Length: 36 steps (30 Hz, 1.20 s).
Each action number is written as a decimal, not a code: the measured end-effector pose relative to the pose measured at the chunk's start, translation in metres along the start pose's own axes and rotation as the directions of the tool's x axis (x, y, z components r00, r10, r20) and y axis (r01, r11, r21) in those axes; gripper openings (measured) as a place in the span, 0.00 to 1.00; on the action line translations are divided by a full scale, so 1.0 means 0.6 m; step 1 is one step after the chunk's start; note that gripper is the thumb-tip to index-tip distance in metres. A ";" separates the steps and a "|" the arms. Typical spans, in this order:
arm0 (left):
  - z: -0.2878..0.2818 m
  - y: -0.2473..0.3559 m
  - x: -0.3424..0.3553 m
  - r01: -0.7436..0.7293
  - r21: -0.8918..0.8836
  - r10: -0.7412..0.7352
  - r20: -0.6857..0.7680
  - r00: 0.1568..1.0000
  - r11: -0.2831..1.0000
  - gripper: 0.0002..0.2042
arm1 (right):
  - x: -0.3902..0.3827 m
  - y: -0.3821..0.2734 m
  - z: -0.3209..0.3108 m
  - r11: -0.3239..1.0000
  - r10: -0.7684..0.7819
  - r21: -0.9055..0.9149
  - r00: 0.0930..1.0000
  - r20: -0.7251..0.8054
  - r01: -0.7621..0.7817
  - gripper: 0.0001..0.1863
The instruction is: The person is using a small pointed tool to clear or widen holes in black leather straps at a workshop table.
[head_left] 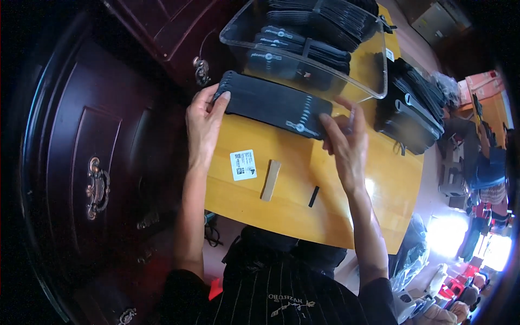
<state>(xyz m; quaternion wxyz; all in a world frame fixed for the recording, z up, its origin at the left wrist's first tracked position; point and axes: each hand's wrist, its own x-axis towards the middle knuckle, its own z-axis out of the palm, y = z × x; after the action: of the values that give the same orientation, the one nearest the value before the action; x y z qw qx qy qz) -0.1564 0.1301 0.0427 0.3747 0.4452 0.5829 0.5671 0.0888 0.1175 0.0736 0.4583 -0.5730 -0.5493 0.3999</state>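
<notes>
Between my two hands a flat black piece [265, 103] stretches over the table, with a scalloped left end and white print near its right end. I cannot tell its exact kind. My left hand [205, 116] pinches the scalloped end, thumb on top. At the printed end, my right hand [346, 138] grips the corner with thumb and fingers. Just beyond stands a clear plastic bin [385, 70] filled with stacks of similar black pieces [319, 21].
On the yellow table [244, 203] lie a white printed label [243, 165], a tan strip [271, 180] and a short black strip [313, 196]. More black pieces [414, 111] are stacked right of the bin. Dark wooden cabinets [70, 135] stand close on the left.
</notes>
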 end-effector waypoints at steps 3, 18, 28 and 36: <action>0.001 -0.015 0.018 0.010 0.096 -0.007 -0.036 0.999 0.995 0.13 | 0.022 0.011 0.008 0.998 -0.011 -0.060 1.000 -0.015 0.010 0.13; 0.007 -0.035 0.028 -0.146 0.264 0.172 -0.075 0.982 0.953 0.12 | 0.039 0.061 0.007 0.971 -0.090 -0.215 0.994 0.061 0.101 0.07; 0.013 -0.045 0.025 -0.169 0.241 0.189 -0.061 0.980 0.956 0.12 | 0.050 0.081 0.008 0.942 -0.167 -0.287 0.984 0.057 0.176 0.09; 0.013 -0.047 0.012 -0.140 0.331 0.180 -0.095 0.979 0.933 0.16 | 0.017 0.078 -0.039 0.948 -0.122 -0.295 0.992 0.011 0.120 0.14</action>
<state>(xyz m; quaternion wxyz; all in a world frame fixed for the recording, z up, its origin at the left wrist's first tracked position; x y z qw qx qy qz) -0.1542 0.1405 0.0143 0.2126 0.5106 0.6515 0.5193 0.1242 0.1268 0.0349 0.3933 -0.6017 -0.6352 0.2824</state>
